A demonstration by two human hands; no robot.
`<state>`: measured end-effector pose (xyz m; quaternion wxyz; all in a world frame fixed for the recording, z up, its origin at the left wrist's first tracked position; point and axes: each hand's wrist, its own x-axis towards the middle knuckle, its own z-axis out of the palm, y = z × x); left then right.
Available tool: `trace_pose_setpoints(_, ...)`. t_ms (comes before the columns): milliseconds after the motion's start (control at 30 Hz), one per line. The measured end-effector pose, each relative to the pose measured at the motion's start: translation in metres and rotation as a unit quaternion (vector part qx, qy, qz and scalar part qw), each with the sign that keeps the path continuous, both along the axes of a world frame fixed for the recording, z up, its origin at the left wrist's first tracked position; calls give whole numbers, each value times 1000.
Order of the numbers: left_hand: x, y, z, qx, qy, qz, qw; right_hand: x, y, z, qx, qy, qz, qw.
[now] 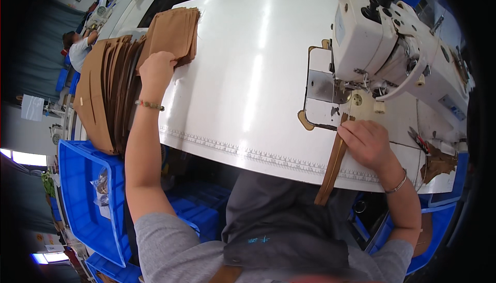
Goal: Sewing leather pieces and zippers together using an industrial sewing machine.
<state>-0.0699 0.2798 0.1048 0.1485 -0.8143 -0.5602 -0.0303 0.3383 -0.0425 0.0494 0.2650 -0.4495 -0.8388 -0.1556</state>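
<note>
My left hand (156, 72) is at the far left of the table, its fingers closed on the near edge of a stack of brown fabric pieces (171, 32). How many layers it pinches is hidden. Beside that wrist, a row of brown fabric panels (98, 89) leans upright. On the right, my right hand (368, 142) pinches a long brown zipper (333, 167) near its upper end. The zipper lies over the table's front edge, its lower end hanging past it. Its top reaches the plate just in front of the white sewing machine's (361, 30) needle area.
The white tabletop (237, 76) has a printed ruler (258, 154) along its front edge. Scissors (417, 139) and a brown scrap (438, 165) lie at the right. Blue bins (90, 205) stand below on both sides. Another person (78, 50) works in the far left background.
</note>
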Motion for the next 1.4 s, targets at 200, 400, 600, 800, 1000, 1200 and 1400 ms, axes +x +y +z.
trace_pose_setpoints(200, -16, 10, 8, -42, -177, -24, 983, 0, 1, 0, -10, 0, 6, 1000)
trace_pose_setpoints(400, -14, 26, 20, -29, -208, -20, 977, 0, 1, 0, -4, -7, 0, 1000)
trace_pose_setpoints(600, 24, -4, 54, -40, -486, -111, 866, -1, 1, 0, 2, -6, -9, 1000)
trace_pose_setpoints(800, 32, -110, 4, -266, -700, -11, 662, -1, -4, 7, -13, 4, -18, 1000)
trace_pose_setpoints(1000, 26, -186, -28, -420, -637, 114, 636, -12, 0, 14, -31, 21, 59, 998)
trace_pose_setpoints(1200, 49, -208, -10, -629, -421, -6, 653, -30, -1, 15, -98, 42, 82, 991)
trace_pose_setpoints(1400, 101, -227, -10, -765, -297, -108, 561, -9, 1, 26, -283, -47, 45, 957)
